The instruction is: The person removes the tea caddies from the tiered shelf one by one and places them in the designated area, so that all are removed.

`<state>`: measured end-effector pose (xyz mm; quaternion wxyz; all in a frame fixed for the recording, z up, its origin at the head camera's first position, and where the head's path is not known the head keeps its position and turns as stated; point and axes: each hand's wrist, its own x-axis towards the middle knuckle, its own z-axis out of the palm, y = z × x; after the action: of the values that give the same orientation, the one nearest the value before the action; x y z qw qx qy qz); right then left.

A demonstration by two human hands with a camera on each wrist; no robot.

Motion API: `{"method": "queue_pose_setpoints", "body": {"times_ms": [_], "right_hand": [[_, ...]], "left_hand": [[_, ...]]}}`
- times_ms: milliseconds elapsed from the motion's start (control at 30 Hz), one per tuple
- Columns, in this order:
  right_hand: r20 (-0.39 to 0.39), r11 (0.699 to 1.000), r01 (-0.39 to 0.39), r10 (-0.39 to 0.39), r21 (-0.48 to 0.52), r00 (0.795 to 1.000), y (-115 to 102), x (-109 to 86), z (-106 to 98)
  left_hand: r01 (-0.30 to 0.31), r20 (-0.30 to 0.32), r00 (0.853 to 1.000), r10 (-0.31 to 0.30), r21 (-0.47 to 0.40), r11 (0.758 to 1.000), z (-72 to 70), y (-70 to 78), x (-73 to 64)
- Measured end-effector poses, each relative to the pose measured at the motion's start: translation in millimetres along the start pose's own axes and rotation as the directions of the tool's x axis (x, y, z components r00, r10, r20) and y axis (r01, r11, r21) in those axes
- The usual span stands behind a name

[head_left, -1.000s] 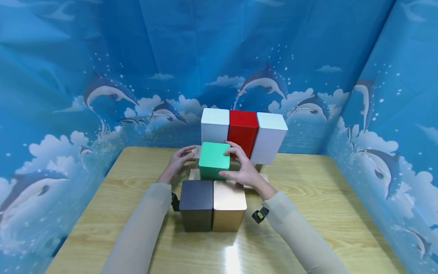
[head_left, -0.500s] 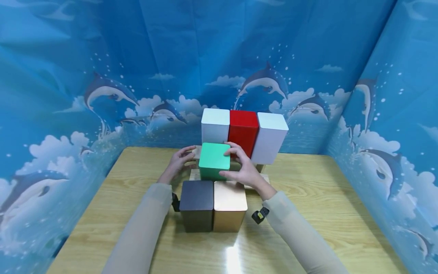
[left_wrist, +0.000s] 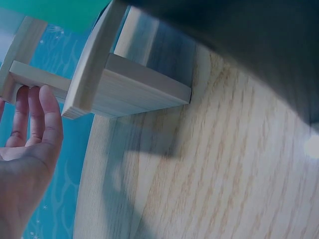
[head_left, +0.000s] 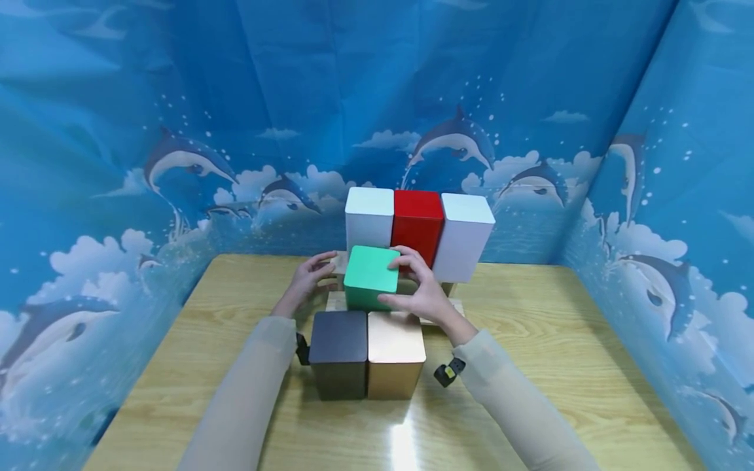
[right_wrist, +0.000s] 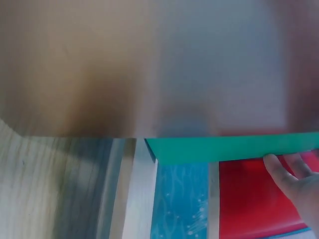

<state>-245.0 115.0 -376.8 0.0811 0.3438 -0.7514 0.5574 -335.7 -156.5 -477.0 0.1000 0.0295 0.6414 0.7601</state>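
Green box (head_left: 371, 269): centre of frame, grasped by right hand (head_left: 423, 291)
Left hand (head_left: 306, 280): left of centre, fingertips at wooden stand (head_left: 336, 301); cannot tell whether grasping

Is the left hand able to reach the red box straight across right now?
Probably not: the green box and the left white box lie between the left hand and the red box. The red box's top looks uncovered, though, so coming over from above seems possible.
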Motion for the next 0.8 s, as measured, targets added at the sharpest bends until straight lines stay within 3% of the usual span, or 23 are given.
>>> {"method": "queue_pose_setpoints", "body": {"times_ms": [200, 400, 800], "right_hand": [[-0.074, 0.998, -0.060, 0.059, -0.008, 0.996, 1, -5.8, -7], [-0.110, 0.998, -0.062, 0.063, 0.012, 0.992, 4, -12.7, -16], [-0.168, 0.989, -0.107, 0.124, 0.107, 0.978, 5, -26.9, -29]], "left_hand": [[0.013, -0.014, 1.000, -0.013, -0.011, 1.000, 0.4, -1.3, 0.7], [0.035, -0.034, 0.999, -0.036, -0.032, 0.999, 0.0, -2.4, 2.4], [0.013, -0.029, 0.999, -0.013, -0.012, 1.000, -0.7, -3.9, 2.2]]}}
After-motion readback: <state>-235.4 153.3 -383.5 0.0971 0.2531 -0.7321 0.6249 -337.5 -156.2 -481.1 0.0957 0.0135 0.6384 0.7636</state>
